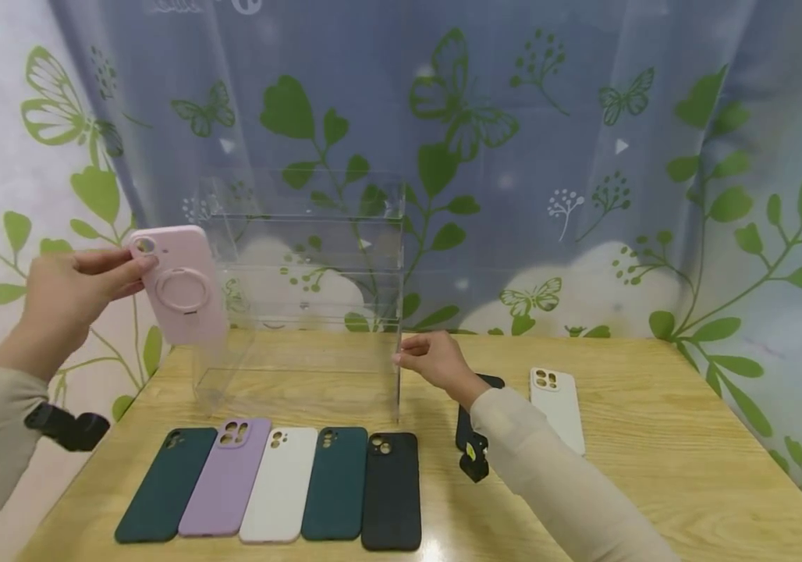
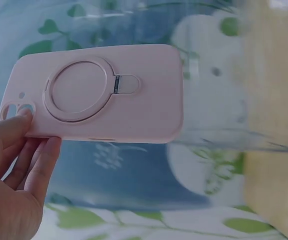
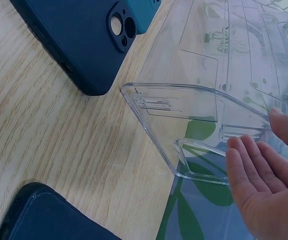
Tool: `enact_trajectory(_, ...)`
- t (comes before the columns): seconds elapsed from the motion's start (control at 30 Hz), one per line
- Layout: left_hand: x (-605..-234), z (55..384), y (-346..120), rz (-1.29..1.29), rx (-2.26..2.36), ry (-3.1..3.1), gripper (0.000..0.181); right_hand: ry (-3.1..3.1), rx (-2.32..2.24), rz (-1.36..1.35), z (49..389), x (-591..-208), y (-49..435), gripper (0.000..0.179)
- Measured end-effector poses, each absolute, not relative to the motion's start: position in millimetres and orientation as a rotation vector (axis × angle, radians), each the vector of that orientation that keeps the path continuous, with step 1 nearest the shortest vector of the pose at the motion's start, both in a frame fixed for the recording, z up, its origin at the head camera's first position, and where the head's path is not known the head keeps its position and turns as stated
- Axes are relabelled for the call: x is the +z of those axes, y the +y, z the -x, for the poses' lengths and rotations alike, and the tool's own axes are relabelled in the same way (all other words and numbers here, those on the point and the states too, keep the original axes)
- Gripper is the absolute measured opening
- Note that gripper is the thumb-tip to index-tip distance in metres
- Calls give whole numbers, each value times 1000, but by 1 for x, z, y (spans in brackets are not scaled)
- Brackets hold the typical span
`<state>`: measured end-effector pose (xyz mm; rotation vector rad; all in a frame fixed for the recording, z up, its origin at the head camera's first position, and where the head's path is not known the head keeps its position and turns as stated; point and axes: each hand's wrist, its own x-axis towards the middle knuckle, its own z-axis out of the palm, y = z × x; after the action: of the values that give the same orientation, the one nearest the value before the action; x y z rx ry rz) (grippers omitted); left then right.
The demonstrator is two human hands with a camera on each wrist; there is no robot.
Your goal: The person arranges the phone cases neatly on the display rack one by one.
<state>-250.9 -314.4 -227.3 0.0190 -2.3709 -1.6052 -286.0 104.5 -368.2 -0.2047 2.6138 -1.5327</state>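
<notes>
My left hand [image 1: 85, 285] pinches a pink phone case [image 2: 154, 95] by its camera-hole end, holding it raised at the left of a clear tiered rack [image 1: 303, 371]. A round ring stand [image 2: 73, 117] is set in the case's back. The case's lower part overlaps the rack's left side in the head view; whether they touch I cannot tell. At the rack's right side is my right hand [image 1: 438, 361]. Its fingers [image 3: 249, 165] are extended along the clear side wall, and the thumb is near the wall's edge.
A front row on the wooden table [image 1: 654, 484] has a dark green case [image 1: 165, 488], a purple case [image 1: 225, 484], a white case [image 1: 280, 488], a teal case [image 1: 335, 488] and a black case [image 1: 392, 496]. Right of the rack lie another dark case [image 1: 467, 425] and white case [image 1: 561, 406].
</notes>
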Motion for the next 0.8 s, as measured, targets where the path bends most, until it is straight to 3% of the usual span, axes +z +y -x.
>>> enact_trajectory(0.1, -204, 263, -298, 10, -1729, -2258, 12, 2621, -1518, 212, 285, -369, 107, 40)
enact_trajectory(0.23, -177, 278, -275, 0, -1852, -2166, 33, 2632, -1518, 207, 283, -370, 109, 39)
enact_trajectory(0.37, -155, 288, -255, 28, -1935, -2068, 41, 2625, -1518, 216, 282, -370, 108, 39)
enact_trajectory(0.8, -88, 302, -223, 146, -1861, -1955, 31, 2629, -1530, 217, 285, -366, 103, 37)
